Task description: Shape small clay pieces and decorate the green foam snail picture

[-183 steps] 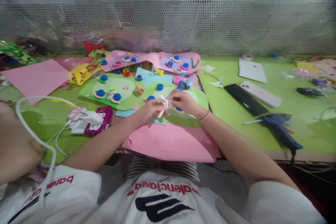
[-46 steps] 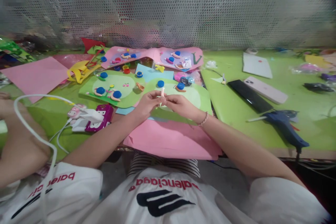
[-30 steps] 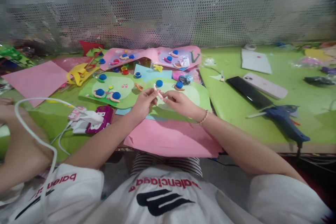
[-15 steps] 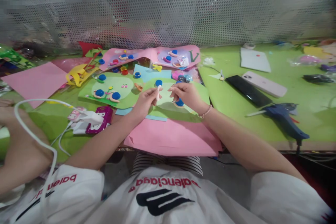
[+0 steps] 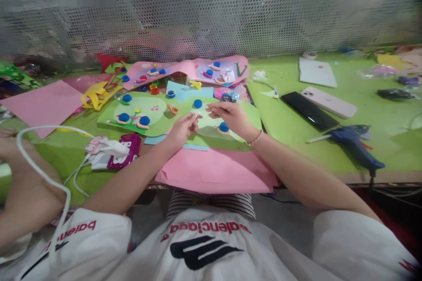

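Over the green oval sheet (image 5: 194, 139), my left hand (image 5: 185, 131) is closed in a pinch on a small pale clay piece, its tip barely showing between thumb and forefinger. My right hand (image 5: 231, 116) is beside it, fingertips pressed together; whatever they hold, if anything, is too small to make out. A blue clay disc (image 5: 197, 103) lies just beyond the fingers. Below my right hand is a blue clay figure (image 5: 223, 127) with a pale base. Similar blue-and-pale clay figures (image 5: 143, 122) sit on the sheet's left half.
Pink sheets (image 5: 214, 171) lie at the front edge. Small open clay pots (image 5: 170, 94) and a pink decorated sheet (image 5: 184, 69) are behind. To the right are a black phone (image 5: 308, 109), a pale phone (image 5: 329, 102) and a blue glue gun (image 5: 356, 147). A co-worker's arm (image 5: 29, 175) rests at left.
The pale clay strip that stood up from my left fingers is now mostly hidden. My right hand has shifted slightly left, its fingers reaching closer over my left hand.
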{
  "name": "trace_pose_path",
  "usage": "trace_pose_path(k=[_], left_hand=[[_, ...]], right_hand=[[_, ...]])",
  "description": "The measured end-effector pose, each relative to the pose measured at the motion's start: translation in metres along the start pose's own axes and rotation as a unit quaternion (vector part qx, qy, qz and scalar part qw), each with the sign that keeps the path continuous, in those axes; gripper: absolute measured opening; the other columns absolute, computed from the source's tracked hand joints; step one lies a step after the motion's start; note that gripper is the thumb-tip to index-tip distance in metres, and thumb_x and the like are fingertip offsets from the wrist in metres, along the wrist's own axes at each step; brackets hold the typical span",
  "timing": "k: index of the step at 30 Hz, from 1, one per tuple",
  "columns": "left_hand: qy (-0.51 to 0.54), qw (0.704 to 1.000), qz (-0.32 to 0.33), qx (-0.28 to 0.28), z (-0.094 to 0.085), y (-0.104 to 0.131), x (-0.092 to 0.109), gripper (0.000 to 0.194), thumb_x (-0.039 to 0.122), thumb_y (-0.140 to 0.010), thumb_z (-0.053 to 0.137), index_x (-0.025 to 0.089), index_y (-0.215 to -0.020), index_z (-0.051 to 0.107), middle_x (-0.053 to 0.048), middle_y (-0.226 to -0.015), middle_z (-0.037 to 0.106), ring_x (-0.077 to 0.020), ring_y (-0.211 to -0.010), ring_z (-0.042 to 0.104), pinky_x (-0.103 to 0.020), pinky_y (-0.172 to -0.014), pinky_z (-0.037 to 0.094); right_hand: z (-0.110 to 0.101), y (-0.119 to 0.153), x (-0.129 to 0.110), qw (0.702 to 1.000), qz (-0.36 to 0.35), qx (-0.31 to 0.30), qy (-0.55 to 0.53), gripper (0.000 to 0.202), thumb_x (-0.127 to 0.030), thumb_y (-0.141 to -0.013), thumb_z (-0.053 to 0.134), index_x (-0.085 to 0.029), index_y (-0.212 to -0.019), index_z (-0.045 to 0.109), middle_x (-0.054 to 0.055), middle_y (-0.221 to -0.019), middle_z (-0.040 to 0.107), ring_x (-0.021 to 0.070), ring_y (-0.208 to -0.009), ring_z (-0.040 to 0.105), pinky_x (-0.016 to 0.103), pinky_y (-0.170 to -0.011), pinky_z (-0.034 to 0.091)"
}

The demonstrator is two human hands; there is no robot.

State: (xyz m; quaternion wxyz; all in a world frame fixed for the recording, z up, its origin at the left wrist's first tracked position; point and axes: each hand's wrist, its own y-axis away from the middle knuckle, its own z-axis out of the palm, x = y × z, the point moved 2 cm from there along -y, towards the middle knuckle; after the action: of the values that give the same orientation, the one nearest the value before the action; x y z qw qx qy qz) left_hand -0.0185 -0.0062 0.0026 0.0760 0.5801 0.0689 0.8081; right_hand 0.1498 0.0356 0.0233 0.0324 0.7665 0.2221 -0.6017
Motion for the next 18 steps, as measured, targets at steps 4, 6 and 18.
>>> trace_pose_path(k=[4, 6, 18], left_hand=[[0.023, 1.0, -0.019, -0.007, 0.001, 0.001, 0.003, 0.023, 0.034, -0.078, 0.066, 0.012, -0.081, 0.062, 0.007, -0.057, 0.036, -0.0036, -0.044, 0.04, -0.019, -0.046, 0.035], [0.021, 1.0, -0.009, -0.015, 0.001, 0.001, 0.003, 0.027, 0.038, -0.076, 0.068, 0.012, -0.081, 0.062, 0.008, -0.056, 0.033, -0.0028, -0.043, 0.036, -0.018, -0.045, 0.034], [0.032, 0.999, 0.014, -0.003, 0.0, 0.001, 0.004, 0.015, 0.025, -0.069, 0.069, 0.016, -0.074, 0.058, 0.009, -0.051, 0.034, -0.0021, -0.041, 0.033, -0.016, -0.044, 0.03]], right_hand=[[-0.001, 0.002, -0.004, 0.999, 0.006, 0.0, 0.032, 0.032, -0.05, -0.079, 0.064, -0.019, -0.079, 0.069, 0.005, -0.071, 0.07, 0.0143, -0.061, 0.064, 0.028, -0.059, 0.052], [-0.001, 0.003, -0.006, 0.999, 0.002, -0.003, 0.04, 0.035, -0.053, -0.078, 0.063, -0.018, -0.075, 0.068, 0.005, -0.069, 0.069, 0.0132, -0.058, 0.061, 0.027, -0.056, 0.049], [0.003, 0.004, -0.008, 0.997, -0.018, -0.04, 0.068, 0.026, -0.04, -0.085, 0.057, -0.016, -0.081, 0.067, 0.005, -0.072, 0.067, 0.0118, -0.061, 0.06, 0.026, -0.059, 0.048]])
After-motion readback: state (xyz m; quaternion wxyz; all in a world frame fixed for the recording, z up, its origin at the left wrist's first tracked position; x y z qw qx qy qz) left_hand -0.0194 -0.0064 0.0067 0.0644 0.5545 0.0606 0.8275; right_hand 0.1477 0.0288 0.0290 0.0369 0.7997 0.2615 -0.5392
